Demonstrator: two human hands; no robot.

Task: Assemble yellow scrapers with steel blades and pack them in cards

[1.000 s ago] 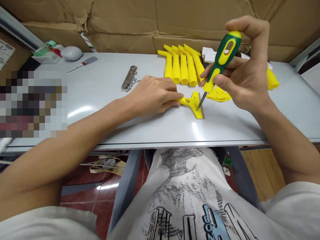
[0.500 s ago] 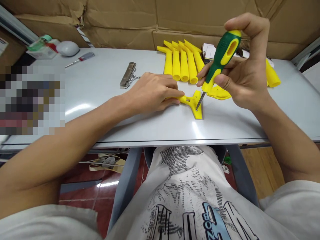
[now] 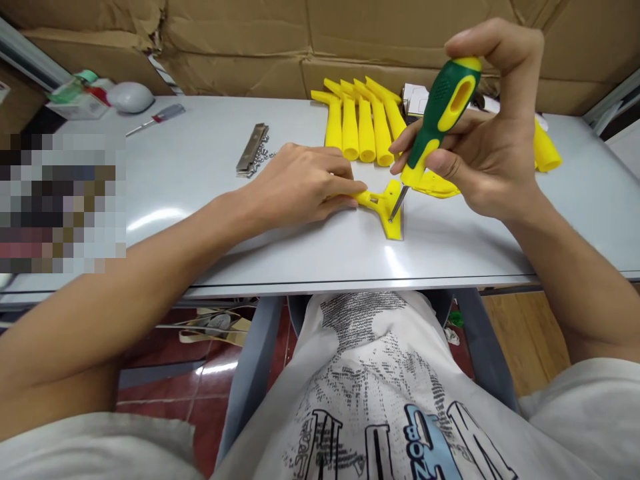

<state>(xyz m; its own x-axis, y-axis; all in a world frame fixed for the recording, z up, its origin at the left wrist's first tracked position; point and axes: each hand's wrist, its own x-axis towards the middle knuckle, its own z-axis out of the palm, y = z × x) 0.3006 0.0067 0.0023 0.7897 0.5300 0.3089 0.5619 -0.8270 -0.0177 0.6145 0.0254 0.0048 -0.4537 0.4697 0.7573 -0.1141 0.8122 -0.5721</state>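
My left hand point(image 3: 315, 183) is closed around the handle of a yellow scraper point(image 3: 393, 200), pressing it down on the table. The scraper's wide head points right, and a thin blade edge shows along it. In my right hand point(image 3: 493, 127) is a green and yellow screwdriver point(image 3: 434, 120), gripped with the thumb low on the handle and a finger over its top end. The screwdriver leans, and its tip touches a screw spot on the near half of the scraper head. Just behind it lie flat yellow plastic pieces point(image 3: 437, 185), partly covered by my right hand.
Several yellow scraper handles point(image 3: 367, 133) lie in a row at the back. Left of my left hand are stacked metal blades point(image 3: 253, 150) with small screws point(image 3: 261, 157). Farther left lie a second screwdriver point(image 3: 157, 119) and a white computer mouse point(image 3: 131, 97). Cardboard point(image 3: 240, 40) lines the back.
Both hands, the scraper and the screwdriver keep nearly the same place; the screwdriver tip stays on the scraper head. The whole view has shifted slightly.
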